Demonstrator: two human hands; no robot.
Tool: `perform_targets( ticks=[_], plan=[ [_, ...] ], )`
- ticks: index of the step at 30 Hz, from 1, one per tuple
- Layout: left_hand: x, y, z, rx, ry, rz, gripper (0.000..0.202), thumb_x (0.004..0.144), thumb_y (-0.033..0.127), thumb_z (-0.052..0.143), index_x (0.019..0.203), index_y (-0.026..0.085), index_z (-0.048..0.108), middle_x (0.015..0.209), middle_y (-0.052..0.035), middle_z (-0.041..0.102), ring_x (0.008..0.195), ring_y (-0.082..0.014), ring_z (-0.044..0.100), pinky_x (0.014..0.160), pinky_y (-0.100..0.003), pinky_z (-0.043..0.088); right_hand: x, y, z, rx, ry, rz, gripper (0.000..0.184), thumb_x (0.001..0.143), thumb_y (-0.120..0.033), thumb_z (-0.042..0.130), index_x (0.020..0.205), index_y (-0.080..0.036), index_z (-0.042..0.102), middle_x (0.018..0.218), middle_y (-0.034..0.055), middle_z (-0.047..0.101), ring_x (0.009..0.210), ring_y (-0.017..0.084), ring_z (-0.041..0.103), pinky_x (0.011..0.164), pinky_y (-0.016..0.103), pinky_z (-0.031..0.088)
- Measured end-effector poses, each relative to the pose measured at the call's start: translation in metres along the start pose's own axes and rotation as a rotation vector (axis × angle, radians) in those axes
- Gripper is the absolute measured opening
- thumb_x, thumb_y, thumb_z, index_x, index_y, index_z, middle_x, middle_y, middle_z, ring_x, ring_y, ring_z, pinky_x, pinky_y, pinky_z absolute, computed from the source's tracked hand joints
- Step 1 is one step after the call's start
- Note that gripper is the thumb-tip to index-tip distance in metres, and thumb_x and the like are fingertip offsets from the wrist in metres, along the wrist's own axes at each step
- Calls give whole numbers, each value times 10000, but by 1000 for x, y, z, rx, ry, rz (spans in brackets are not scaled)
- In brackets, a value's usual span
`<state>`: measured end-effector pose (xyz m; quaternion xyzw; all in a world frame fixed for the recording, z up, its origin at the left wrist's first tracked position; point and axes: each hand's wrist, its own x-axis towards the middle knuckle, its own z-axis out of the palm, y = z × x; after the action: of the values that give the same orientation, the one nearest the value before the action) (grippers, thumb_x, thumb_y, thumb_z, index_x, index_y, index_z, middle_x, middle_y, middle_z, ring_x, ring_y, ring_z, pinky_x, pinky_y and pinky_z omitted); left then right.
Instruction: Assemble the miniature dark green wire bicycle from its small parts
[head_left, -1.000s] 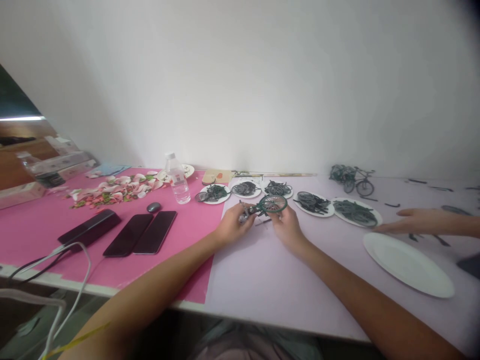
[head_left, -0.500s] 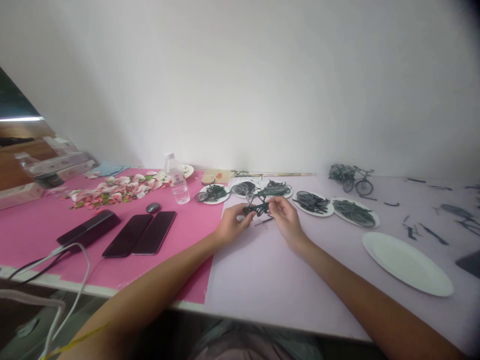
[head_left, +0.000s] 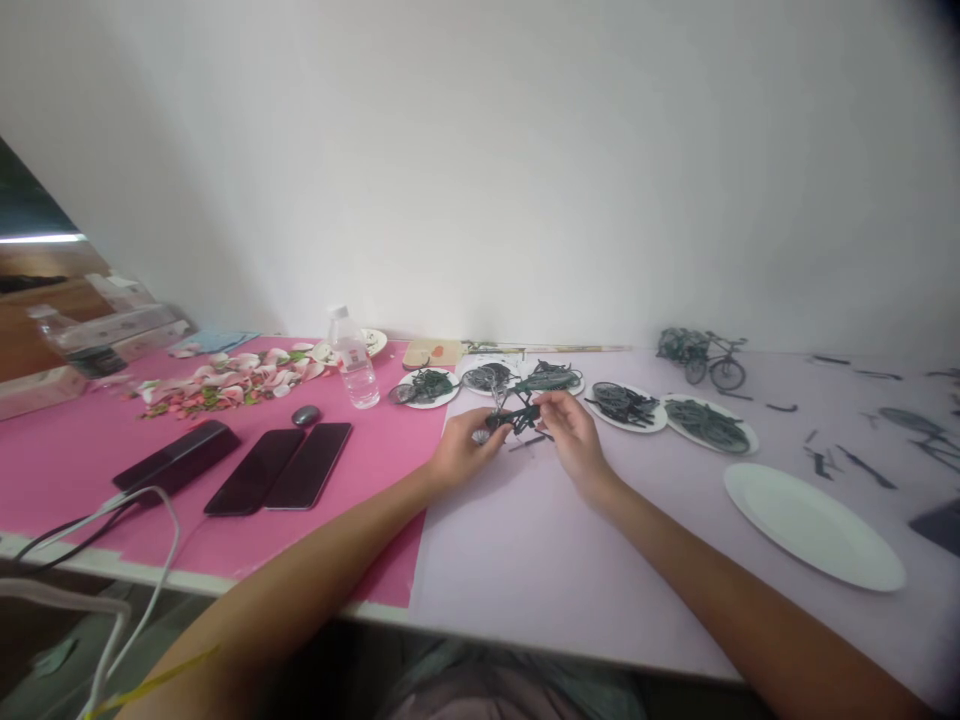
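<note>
Between my two hands, just above the table, is a dark toy bicycle frame [head_left: 519,417]. My left hand [head_left: 466,450] pinches its left end between thumb and fingers. The fingertips of my right hand [head_left: 574,435] are closed on its right end. A small spoked wheel [head_left: 480,437] shows by my left fingers. Thin dark parts [head_left: 528,443] lie on the table under the frame. Behind my hands stand white plates of dark bicycle parts, among them a plate with wheels [head_left: 487,378] and a plate with thin pieces [head_left: 624,406].
An assembled toy bicycle [head_left: 716,362] stands by the wall at right. Loose dark parts [head_left: 866,466] and a white oval plate [head_left: 814,525] lie on the right. Leftward are a water bottle [head_left: 352,360], two phones [head_left: 309,467], a power bank [head_left: 178,460] with cables, and pink petals [head_left: 232,380].
Both hands keep hold of the bicycle frame in nearly the same place. My right fingers have shifted very slightly on it.
</note>
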<state>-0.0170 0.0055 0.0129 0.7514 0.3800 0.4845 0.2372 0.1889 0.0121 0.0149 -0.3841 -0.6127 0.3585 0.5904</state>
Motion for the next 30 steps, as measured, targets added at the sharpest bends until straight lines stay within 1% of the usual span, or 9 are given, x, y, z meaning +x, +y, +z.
perform_targets(
  ticks=[4,7,11,14,17,20,25,27,30],
  plan=[
    [0,1,0,-9,3,4,308,970,387,653,1164,176,767,1004,-86,779,848,-201,698,766,-265,531,-1,-1,0,-25,-5,-13,303,965,-538,645,1041,-245,644,1078,57,650,922,212,619,809,328,536],
    [0,2,-1,-16,5,3,310,969,392,653,1156,173,769,999,-89,778,855,-206,696,753,-263,526,-1,-2,0,-44,-9,-32,303,973,-539,629,1042,-245,644,1077,62,646,926,219,615,805,336,535],
    [0,4,-1,-21,15,-7,297,964,393,661,1134,174,769,975,-79,776,838,-201,696,776,-270,528,-3,-4,-1,-73,-17,-35,278,987,-515,616,1070,-253,654,1114,59,643,990,230,615,856,354,531],
    [0,5,0,-49,24,-28,296,958,400,670,1126,177,769,981,-78,776,842,-202,703,765,-266,536,-3,-5,-1,-94,-23,-38,264,974,-500,642,1079,-258,651,1114,53,647,1027,238,616,883,362,521],
    [0,6,1,-100,18,-60,305,960,420,665,1108,173,765,1021,-88,774,870,-212,714,740,-261,551,-2,-6,-1,-107,-24,-48,262,971,-499,645,1074,-258,647,1101,51,650,1012,236,617,890,368,512],
    [0,7,2,-165,9,-99,331,958,450,665,1097,163,756,1037,-97,771,885,-220,725,748,-270,572,-1,-4,0,-112,-32,-56,261,981,-501,631,1079,-259,643,1115,54,643,1013,236,614,878,362,505],
    [2,4,3,-246,31,-159,362,943,482,687,1074,149,742,1026,-108,766,903,-225,726,769,-280,577,-1,5,2,-53,-43,-36,288,981,-510,625,1131,-271,569,1094,49,619,1009,228,614,830,342,499],
    [2,2,4,-273,41,-170,377,934,494,698,1072,146,741,1015,-111,763,918,-229,721,784,-284,573,-1,8,4,-37,-57,-30,304,964,-496,649,1138,-274,535,1082,45,622,1016,228,614,819,336,493],
    [3,1,4,-312,50,-178,408,921,520,708,1069,141,740,996,-113,759,902,-228,712,764,-283,564,-1,11,5,-43,-69,-28,307,957,-462,656,1151,-275,510,1081,44,634,1017,225,620,826,338,481]
  ],
)
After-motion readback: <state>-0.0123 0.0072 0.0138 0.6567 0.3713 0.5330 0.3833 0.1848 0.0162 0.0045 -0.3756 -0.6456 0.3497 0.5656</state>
